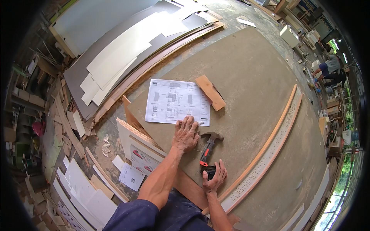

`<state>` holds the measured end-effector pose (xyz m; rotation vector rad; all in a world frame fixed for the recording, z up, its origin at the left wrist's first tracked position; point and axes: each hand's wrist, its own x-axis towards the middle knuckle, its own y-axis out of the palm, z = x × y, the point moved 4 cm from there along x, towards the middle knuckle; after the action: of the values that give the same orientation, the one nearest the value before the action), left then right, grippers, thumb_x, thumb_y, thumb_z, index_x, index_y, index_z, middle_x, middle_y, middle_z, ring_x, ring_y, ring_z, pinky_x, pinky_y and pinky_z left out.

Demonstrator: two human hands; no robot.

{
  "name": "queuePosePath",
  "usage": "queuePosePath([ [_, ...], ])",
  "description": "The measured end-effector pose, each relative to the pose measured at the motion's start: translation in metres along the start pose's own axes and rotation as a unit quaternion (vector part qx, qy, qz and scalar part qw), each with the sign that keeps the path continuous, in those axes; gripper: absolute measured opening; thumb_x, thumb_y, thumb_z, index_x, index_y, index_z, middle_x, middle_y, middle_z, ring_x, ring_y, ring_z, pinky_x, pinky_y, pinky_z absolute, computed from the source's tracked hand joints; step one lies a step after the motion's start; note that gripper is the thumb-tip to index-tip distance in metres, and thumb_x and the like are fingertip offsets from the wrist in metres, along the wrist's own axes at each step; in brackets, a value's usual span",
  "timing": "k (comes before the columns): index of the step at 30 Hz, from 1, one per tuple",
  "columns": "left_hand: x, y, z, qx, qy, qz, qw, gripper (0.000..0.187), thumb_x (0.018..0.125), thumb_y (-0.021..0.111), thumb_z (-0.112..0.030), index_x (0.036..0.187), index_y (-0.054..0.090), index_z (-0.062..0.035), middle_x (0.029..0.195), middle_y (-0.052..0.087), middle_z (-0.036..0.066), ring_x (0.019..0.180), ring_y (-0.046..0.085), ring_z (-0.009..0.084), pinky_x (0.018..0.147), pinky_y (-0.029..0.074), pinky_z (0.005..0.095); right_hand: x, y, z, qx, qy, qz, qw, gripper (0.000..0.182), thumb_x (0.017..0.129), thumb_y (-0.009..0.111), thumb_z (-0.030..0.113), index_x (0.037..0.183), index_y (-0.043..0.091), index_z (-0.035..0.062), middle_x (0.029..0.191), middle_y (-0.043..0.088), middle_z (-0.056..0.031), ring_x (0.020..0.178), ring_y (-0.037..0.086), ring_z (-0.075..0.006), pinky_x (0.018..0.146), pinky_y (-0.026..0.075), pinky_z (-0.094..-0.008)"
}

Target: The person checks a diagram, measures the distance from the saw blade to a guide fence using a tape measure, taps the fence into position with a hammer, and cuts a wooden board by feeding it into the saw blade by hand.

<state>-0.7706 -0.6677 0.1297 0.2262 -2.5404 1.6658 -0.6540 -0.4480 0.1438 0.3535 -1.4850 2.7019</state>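
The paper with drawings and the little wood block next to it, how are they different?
The paper is white and covered in printed drawings; the wood block is plain tan. The paper is thin and wide; the block is thicker and narrower. The left hand touches the paper's bottom edge, but not the block. Both lie flat on the brown board.

Bare board [246, 77] beyond drawing [177, 102]; hammer [208, 146], wood block [210, 92] nearby

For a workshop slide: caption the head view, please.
Left hand pressing a drawing sheet on a board, right hand beside a hammer.
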Motion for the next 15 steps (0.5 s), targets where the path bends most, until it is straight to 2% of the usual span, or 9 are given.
queuePosePath([
  [2, 0.0000, -0.0006, -0.0003, -0.013, 0.002, -0.005, 1.000, 0.054, 0.082, 0.064, -0.029, 0.132, 0.050, -0.0136, 0.147, 0.041, 0.012, 0.144, 0.031, 0.0292, 0.116, 0.022, 0.0492, 0.0004, 0.0000, 0.0003, 0.001, -0.002, -0.004, 1.000, 0.069, 0.089, 0.056, 0.057, 0.126, 0.060, 0.0002, 0.142, 0.054, -0.0193, 0.124, 0.049, -0.0387, 0.107, 0.032, -0.0493],
  [15, 0.0002, -0.0013, -0.0004, -0.010, 0.004, -0.006, 1.000, 0.055, 0.081, 0.064, -0.029, 0.131, 0.051, -0.0134, 0.147, 0.041, 0.012, 0.144, 0.032, 0.0291, 0.116, 0.023, 0.0492, 0.0001, 0.0006, 0.0009, -0.014, -0.006, -0.007, 1.000, 0.066, 0.089, 0.056, 0.055, 0.126, 0.060, 0.0005, 0.141, 0.054, -0.0194, 0.123, 0.049, -0.0397, 0.106, 0.033, -0.0498],
])
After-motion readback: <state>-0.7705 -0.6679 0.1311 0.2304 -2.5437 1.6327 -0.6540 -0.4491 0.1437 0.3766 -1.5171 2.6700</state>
